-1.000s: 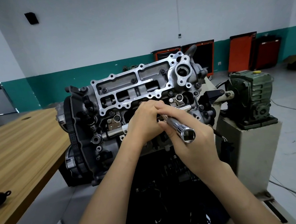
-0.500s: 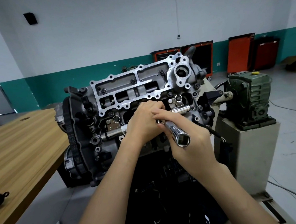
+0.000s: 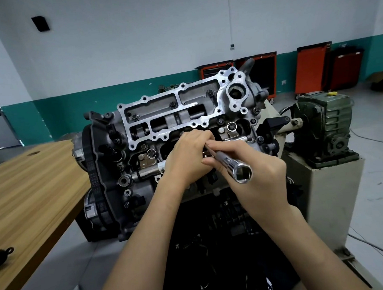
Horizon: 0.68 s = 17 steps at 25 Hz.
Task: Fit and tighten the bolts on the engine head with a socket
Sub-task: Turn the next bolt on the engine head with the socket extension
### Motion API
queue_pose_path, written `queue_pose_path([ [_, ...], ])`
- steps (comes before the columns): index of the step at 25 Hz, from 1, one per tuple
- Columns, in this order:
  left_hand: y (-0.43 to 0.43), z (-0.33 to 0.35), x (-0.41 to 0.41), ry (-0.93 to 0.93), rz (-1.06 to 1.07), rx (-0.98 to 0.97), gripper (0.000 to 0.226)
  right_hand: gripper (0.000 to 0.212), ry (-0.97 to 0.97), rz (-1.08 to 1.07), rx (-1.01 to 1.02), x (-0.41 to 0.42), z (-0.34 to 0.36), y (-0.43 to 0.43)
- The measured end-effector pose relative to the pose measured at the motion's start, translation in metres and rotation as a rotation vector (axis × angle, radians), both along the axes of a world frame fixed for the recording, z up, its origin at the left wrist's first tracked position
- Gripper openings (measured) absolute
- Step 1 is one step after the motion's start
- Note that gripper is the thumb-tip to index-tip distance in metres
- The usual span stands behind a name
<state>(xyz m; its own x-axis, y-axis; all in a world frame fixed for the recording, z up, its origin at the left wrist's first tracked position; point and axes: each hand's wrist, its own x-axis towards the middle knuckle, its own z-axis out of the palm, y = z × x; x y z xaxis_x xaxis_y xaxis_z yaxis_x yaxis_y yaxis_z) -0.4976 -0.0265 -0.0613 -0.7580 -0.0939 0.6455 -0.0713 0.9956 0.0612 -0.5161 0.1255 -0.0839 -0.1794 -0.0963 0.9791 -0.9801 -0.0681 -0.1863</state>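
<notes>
**Step in hand (judged):** fitting, not yet tightening. The socket [image 3: 230, 165], a long chrome tube, lies aslant over the middle of the head [image 3: 175, 121]. Its open hex end faces the camera and carries no ratchet or handle. Its far end runs in under the left hand [image 3: 187, 155].

**Right hand** [image 3: 263, 180]: thumb and fingers curl round the socket shaft, index finger laid along the top. The grip is closed on the tool.

**Left hand:** back uppermost, fingers curled down over the far end of the socket. The fingertips are hidden, so it cannot be told whether they pinch a bolt, the socket tip or nothing.

Several bolts [image 3: 172, 104] already sit in the upper part of the head.

**Next move (judged):** seat the far end squarely on a bolt head, hold the tube in line with the bolt axis, then turn by hand. A tilted start risks cross-threading.
</notes>
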Motion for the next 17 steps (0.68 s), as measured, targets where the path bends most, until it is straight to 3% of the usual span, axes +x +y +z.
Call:
queue_pose_path([
  [4, 0.0014, 0.0015, 0.0001, -0.015, 0.002, 0.011, 0.024, 0.028, -0.023, 0.047, -0.031, 0.0031, -0.0016, -0.0007],
  [8, 0.0019, 0.0011, 0.0019, -0.004, 0.006, 0.046, 0.016, 0.03, 0.019, 0.068, 0.044, 0.0043, -0.0047, -0.003],
  [12, 0.0014, 0.0003, 0.0017, -0.006, 0.005, -0.002, 0.011, 0.029, -0.002, 0.032, -0.039, -0.0003, -0.0011, 0.0017],
  [17, -0.0002, 0.0006, -0.0004, -0.012, 0.018, 0.069, 0.015, 0.032, 0.034, 0.086, 0.045, 0.0042, -0.0055, -0.0018],
])
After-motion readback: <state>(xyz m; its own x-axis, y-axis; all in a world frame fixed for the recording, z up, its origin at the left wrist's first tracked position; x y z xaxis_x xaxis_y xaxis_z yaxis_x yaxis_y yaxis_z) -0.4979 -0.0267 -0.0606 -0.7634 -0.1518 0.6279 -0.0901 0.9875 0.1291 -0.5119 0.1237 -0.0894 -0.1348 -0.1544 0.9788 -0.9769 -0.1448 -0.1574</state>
